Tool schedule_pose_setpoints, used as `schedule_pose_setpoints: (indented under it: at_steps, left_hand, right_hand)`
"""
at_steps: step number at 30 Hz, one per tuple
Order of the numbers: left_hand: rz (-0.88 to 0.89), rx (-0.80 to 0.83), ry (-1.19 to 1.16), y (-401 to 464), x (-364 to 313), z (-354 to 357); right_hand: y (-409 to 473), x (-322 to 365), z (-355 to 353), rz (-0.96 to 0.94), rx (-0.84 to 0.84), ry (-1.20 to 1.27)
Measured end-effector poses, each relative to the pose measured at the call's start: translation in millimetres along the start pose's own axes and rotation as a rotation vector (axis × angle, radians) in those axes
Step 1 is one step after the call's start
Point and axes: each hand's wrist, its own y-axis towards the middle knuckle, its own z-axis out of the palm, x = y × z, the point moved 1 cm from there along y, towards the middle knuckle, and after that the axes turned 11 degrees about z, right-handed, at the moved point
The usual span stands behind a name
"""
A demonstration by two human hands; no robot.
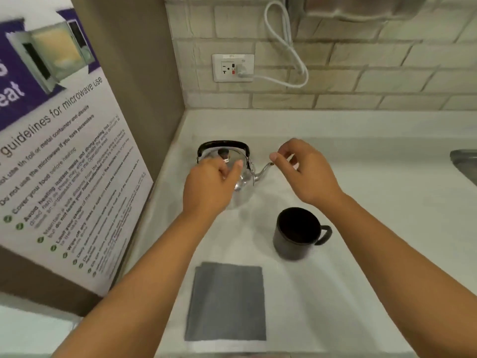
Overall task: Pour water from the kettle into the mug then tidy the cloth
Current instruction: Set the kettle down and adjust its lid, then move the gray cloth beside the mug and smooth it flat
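Note:
A shiny steel kettle with a black arched handle stands upright on the white counter, its spout pointing right. My left hand lies over the kettle's front, thumb against the lid; whether it grips is unclear. My right hand hovers at the spout tip, fingers loosely curled and apart, holding nothing. A black mug sits empty-looking to the front right of the kettle, handle to the right. A grey folded cloth lies flat near the counter's front edge.
A poster with microwave guidelines covers the panel on the left. On the brick wall behind are a socket and a looped white cable. A steel sink edge shows at far right.

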Motion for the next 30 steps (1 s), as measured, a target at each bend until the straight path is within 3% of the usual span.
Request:
schedule_pose_setpoints:
  at_steps: [6, 9, 13, 15, 20, 24, 26, 30]
  left_hand:
    - [0.03, 0.292, -0.022, -129, 1, -1]
    - [0.075, 0.556, 0.055, -190, -1, -1]
    - [0.194, 0.773, 0.193, -210, 19, 6]
    - [0.158, 0.796, 0.256, -184, 36, 14]
    - [0.007, 0.808, 0.421, -117, 31, 65]
    - [0.27, 0.839, 0.268, -141, 21, 64]
    - [0.304, 0.808, 0.272, -144, 41, 46]
    - [-0.094, 0.74, 0.457, -121, 61, 41]
  right_hand:
    - [-113, -44, -10, 0.204, -0.099, 0.057]
    - [-163, -71, -8, 0.32, -0.155, 0.015]
    - [-196, -106, 3, 0.492, 0.164, -0.403]
    - [-198, -114, 9, 0.459, 0.302, -0.529]
    - [-185, -119, 8, 0.393, 0.377, -0.511]
    - [-186, -123, 4, 0.376, 0.402, -0.504]
    - [-187, -123, 2, 0.363, 0.41, -0.505]
    - [-185, -122, 0, 0.367, 0.441, -0.513]
